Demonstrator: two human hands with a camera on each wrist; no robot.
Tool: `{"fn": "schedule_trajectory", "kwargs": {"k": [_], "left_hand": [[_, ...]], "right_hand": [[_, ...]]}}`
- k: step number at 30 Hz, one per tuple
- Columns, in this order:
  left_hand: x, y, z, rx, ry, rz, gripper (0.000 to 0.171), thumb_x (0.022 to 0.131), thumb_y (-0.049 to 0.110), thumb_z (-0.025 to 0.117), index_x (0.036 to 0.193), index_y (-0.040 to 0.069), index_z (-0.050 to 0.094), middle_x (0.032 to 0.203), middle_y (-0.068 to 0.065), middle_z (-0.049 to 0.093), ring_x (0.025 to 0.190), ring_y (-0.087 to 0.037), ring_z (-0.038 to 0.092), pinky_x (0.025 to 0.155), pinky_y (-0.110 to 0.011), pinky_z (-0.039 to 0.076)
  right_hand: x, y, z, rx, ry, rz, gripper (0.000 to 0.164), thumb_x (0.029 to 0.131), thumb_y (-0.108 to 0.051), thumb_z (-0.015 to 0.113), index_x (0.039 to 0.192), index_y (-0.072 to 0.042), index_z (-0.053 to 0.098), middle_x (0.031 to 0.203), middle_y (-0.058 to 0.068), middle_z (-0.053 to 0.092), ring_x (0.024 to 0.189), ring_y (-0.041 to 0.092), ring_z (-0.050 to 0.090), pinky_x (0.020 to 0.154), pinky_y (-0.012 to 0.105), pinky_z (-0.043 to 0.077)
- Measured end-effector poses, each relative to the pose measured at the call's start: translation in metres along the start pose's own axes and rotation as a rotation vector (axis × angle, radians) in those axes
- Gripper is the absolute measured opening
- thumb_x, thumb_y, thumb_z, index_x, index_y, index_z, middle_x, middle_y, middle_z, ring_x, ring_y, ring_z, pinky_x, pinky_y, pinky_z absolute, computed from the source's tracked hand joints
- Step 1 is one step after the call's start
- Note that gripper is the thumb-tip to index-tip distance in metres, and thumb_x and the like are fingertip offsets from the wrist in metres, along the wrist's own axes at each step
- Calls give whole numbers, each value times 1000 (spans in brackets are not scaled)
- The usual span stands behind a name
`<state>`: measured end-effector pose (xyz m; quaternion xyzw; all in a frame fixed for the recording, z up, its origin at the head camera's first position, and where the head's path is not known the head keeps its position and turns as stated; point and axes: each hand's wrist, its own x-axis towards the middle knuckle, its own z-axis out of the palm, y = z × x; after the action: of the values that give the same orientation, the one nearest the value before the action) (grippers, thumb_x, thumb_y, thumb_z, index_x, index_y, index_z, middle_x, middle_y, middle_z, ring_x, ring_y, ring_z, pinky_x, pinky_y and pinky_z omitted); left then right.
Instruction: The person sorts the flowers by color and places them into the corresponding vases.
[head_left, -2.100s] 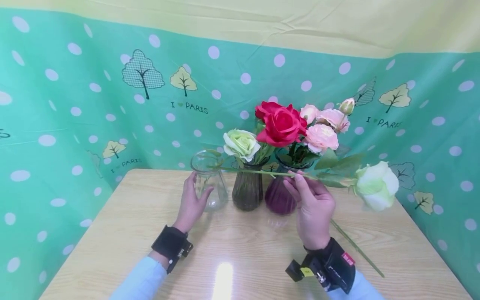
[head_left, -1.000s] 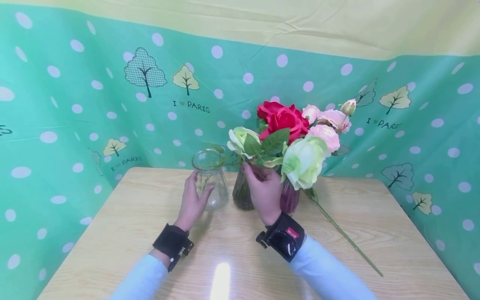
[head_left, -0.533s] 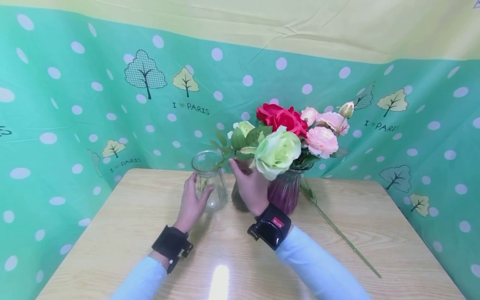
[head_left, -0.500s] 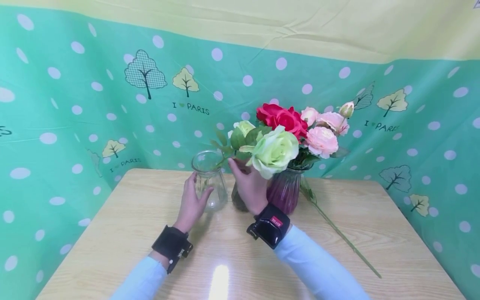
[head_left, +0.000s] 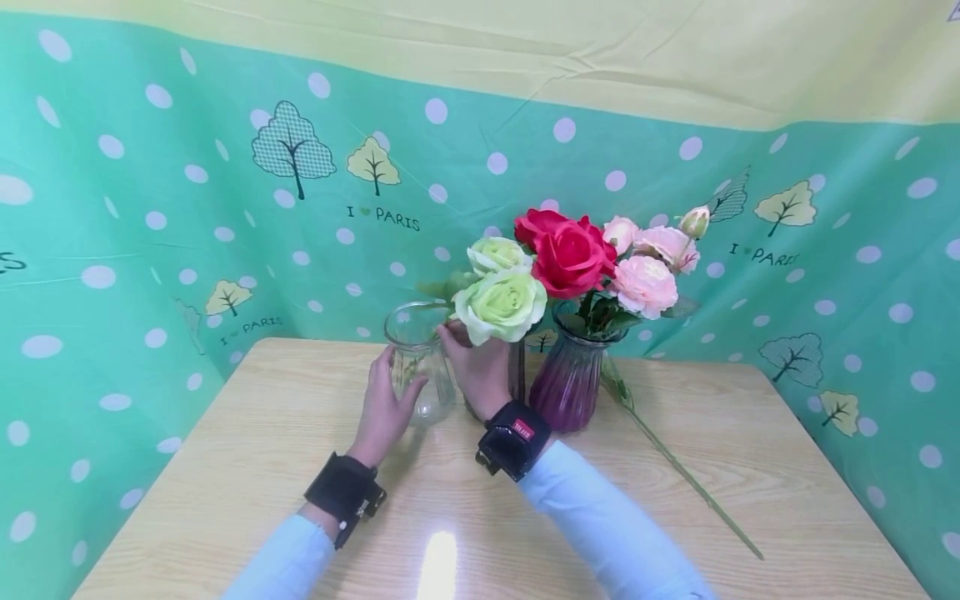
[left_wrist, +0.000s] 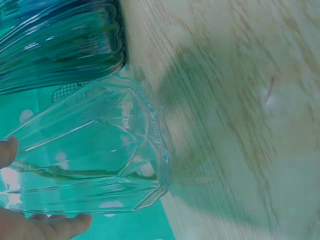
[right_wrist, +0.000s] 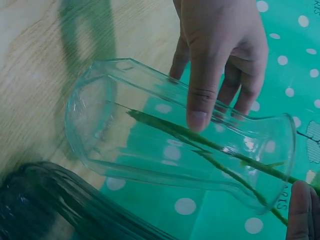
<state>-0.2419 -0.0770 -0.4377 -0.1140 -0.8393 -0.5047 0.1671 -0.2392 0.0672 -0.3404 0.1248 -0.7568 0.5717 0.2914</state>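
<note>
My left hand [head_left: 384, 410] grips a clear glass vase [head_left: 432, 393] round its side, thumb on the near face. In the right wrist view, that thumb lies against the glass and other fingers show behind it. Over the vase's mouth my right hand [head_left: 480, 373] pinches the stem of a pale green artificial rose [head_left: 501, 305]. The bloom leans right, above the hand. Green stem ends [right_wrist: 172, 131] reach down inside the vase and stop short of its bottom. A second pale green rose [head_left: 497, 253] is right behind the first. My right hand mostly hides the dark grey vase [head_left: 517, 371].
Red roses [head_left: 568, 252] stand beside pink flowers [head_left: 643, 283] over the purple vase [head_left: 567, 387]. One long green stem [head_left: 693, 482] lies on the wooden table [head_left: 262, 500] at the right. A green dotted curtain [head_left: 420, 150] hangs behind.
My right hand has carried the rose leftward from beyond the purple vase and tipped it upward, its stem end entering the clear vase. My left hand has stayed on that vase.
</note>
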Motion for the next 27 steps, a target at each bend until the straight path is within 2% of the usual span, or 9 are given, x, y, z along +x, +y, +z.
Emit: {"fn": "schedule_trajectory", "kwargs": {"k": [3,8,11,19,27], "left_hand": [[0,1,0,3,-1,0,74,90,20,62,145,-1,19,144,-27,29,132,-40,34,111,-54,31],[0,2,0,8,-4,-13,74,90,21,62,146,0,19,145,-26,29,132,-40,34,111,-55,31],[0,1,1,7,-7,-26,74,90,23,62,146,2,19,146,-24,28,133,-39,33,111,-56,31],[0,0,1,17,-2,-20,73,90,23,61,146,3,19,145,-24,29,133,-39,34,111,-55,31],[1,1,2,20,6,-17,73,89,20,63,146,2,20,144,-24,30,132,-39,35,110,-55,32]], "right_hand": [[-1,1,2,-106,-38,59,14,82,-13,72,90,-2,68,74,11,71,64,18,68,60,18,56],[-1,1,4,-203,-87,157,20,86,-25,67,91,-6,73,68,6,71,57,17,67,52,20,51],[-1,1,4,-211,-97,192,24,87,-29,66,93,-7,73,71,5,72,57,17,67,49,20,50],[-7,4,1,-162,-118,215,22,86,-25,67,96,-6,72,72,7,71,55,11,63,48,22,52],[-18,10,-21,-181,-139,267,25,86,-31,67,97,-10,73,80,7,72,61,15,66,56,24,54]]}}
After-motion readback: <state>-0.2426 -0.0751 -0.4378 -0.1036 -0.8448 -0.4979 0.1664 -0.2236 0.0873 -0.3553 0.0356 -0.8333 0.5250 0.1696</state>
